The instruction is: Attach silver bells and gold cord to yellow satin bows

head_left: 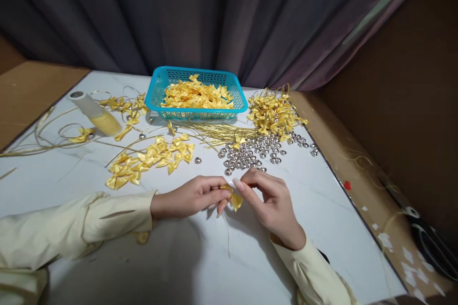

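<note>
My left hand (193, 196) and my right hand (268, 202) meet at the middle of the white table, both pinched on one small yellow ribbon bow (235, 199). A thin gold cord (226, 231) hangs from the bow toward me. Just beyond my fingers lies a heap of silver heart beads (250, 155). To the left of it sits a loose pile of yellow bows (148, 159). Both sleeves are pale yellow.
A turquoise basket (157, 93) full of yellow bows stands at the back centre. Finished bows on gold cords (274, 112) lie to its right. A tube with a white cap (95, 113) and loose gold cords (39, 145) lie at the left. Scissors (429, 238) rest on the brown ledge at the right.
</note>
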Demonstrator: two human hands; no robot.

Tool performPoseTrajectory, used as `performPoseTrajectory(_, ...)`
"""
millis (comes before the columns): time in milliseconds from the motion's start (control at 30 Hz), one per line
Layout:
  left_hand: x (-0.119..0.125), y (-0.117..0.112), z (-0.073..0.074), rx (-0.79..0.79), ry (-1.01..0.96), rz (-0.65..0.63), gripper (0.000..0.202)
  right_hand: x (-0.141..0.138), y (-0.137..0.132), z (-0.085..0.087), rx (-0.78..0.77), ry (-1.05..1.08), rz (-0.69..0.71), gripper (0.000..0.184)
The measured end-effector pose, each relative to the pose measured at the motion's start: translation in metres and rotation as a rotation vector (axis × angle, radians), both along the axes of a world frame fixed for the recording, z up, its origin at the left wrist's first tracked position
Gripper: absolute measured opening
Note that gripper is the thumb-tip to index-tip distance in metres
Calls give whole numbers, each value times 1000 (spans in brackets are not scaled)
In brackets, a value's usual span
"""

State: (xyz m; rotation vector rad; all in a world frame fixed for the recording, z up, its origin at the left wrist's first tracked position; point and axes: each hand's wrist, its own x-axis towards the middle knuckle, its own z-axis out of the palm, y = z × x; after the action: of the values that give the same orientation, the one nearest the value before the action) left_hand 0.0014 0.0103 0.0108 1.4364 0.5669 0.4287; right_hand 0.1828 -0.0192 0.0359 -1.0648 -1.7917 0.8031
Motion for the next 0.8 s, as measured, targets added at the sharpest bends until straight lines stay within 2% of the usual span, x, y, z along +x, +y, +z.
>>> performPoseTrajectory(267,-1,-1,0,-40,12,-61,27,2,3,0,-115,-23,72,39)
performPoseTrajectory(600,0,0,6,-116,26,-34,29,-5,8,-8,-346,-13,-4,42)
performPoseTrajectory(700,1,1,5,-114,37,-6,29,1,11,0,-392,-152,-55,44)
performPoseTrajectory(800,1,3,2,-115,25,28,32,26,-1,15,-324,-451,-186,45)
